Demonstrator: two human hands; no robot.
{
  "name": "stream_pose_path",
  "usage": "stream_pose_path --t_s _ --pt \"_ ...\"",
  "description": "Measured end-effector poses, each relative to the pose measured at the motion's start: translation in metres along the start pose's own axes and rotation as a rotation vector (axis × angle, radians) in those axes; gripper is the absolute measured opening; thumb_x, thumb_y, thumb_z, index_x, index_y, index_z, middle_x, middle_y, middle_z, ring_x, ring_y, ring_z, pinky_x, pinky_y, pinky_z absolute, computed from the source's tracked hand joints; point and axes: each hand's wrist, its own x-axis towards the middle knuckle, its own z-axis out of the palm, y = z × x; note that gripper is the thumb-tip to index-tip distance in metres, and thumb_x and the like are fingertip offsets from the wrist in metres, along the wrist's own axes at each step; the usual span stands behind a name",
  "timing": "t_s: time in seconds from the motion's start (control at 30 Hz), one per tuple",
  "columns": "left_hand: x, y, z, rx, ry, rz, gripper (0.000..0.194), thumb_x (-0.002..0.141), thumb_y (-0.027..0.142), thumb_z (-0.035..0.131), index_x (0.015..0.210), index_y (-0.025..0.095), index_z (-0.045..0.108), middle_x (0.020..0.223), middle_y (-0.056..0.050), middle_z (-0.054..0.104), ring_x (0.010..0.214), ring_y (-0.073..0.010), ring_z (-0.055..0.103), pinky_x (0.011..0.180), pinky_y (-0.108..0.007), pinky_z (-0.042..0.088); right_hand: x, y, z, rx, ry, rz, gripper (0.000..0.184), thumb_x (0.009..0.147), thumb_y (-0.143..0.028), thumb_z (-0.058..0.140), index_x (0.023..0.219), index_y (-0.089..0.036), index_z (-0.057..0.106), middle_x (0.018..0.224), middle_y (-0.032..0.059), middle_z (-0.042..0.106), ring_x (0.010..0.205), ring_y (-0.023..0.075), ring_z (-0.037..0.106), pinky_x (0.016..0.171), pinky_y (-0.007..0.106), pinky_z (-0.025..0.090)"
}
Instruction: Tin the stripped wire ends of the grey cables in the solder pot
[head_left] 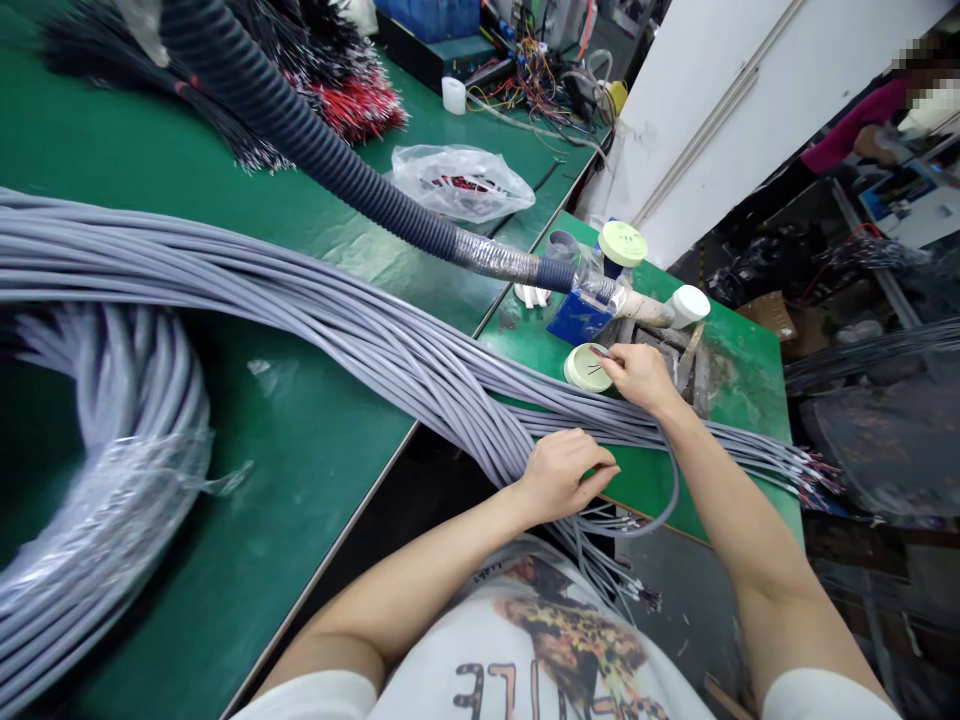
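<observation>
Pinched in my right hand (637,375) is the end of a grey cable (671,485), whose dark, thin wire tips point over a round pale-yellow dish (583,373). The rest of that cable loops down below my right wrist. My left hand (566,468) rests against a thick bundle of grey cables (420,365), its fingers loosely bent, a small gap between thumb and index finger, and nothing visible in them. The bundle runs from the far left to stripped ends (817,475) on the right. More cable ends (622,580) hang near my shirt.
A ribbed black hose (337,165) crosses above the green table (300,510) to a pale nozzle (645,308) beside a white cup (688,306). A wrapped cable coil (142,490) lies left. Behind are a plastic bag (465,180) and black wires (217,120). Another person's arm (862,125) shows far right.
</observation>
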Motion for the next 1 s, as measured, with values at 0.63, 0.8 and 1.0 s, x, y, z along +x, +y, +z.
stream_pose_path --t_s 0.63,0.8,1.0 --pt "-0.003 -0.001 0.001 0.004 0.016 0.005 0.007 0.084 0.022 0.058 0.085 0.019 0.064 0.069 -0.004 0.066 0.062 -0.0142 0.055 0.063 -0.028 0.040 -0.017 0.096 -0.027 -0.155 0.062 0.292 0.029 0.080 -0.037 0.052 0.073 -0.016 0.071 0.070 0.0078 0.069 0.065 0.0184 0.058 0.057 0.027 0.030" --pt "-0.001 0.000 0.000 0.012 0.043 0.020 0.004 0.083 0.020 0.059 0.083 0.019 0.063 0.067 -0.003 0.065 0.059 -0.0135 0.054 0.061 -0.027 0.039 -0.014 0.118 -0.014 -0.234 -0.017 0.386 0.031 0.081 -0.038 0.050 0.077 -0.016 0.072 0.078 0.0109 0.071 0.074 0.0214 0.062 0.061 0.028 0.034" --pt "-0.002 -0.001 0.002 0.017 0.054 0.033 0.003 0.082 0.018 0.062 0.084 0.017 0.062 0.067 -0.003 0.065 0.060 -0.0131 0.053 0.062 -0.027 0.040 -0.008 0.122 -0.006 -0.247 -0.059 0.431 0.032 0.082 -0.038 0.051 0.084 -0.017 0.074 0.088 0.0124 0.072 0.083 0.0238 0.065 0.068 0.028 0.041"
